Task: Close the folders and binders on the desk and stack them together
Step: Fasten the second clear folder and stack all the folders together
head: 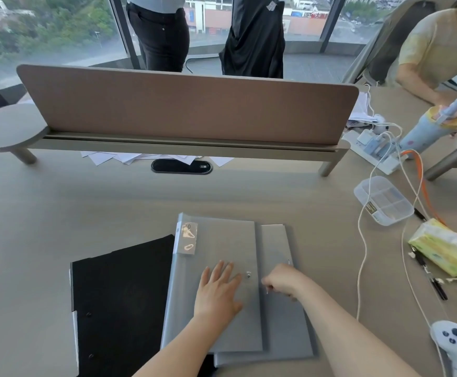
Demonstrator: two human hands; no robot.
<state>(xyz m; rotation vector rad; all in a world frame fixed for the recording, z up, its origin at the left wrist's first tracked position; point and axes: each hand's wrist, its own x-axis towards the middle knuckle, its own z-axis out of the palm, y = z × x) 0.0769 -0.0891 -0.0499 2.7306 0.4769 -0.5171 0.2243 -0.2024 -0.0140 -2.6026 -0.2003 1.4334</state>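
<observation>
A grey folder point(216, 240) lies closed on the desk, with a small metal snap point(248, 274) near its right edge and a shiny label at its top left. My left hand point(217, 288) rests flat on its cover, fingers spread. Beneath it lies a second grey folder point(277, 246), shifted right. My right hand point(284, 281) is curled at the top folder's right edge, pinching something small that I cannot make out. A closed black binder point(118, 303) lies to the left, tilted, its right side touching the grey folder.
A brown divider screen point(189, 104) runs across the back of the desk. At the right lie a clear compartment box point(383, 200), a tissue pack point(442, 250), cables, pens and a white controller point(451, 341). Another person sits at far right; two stand behind the screen.
</observation>
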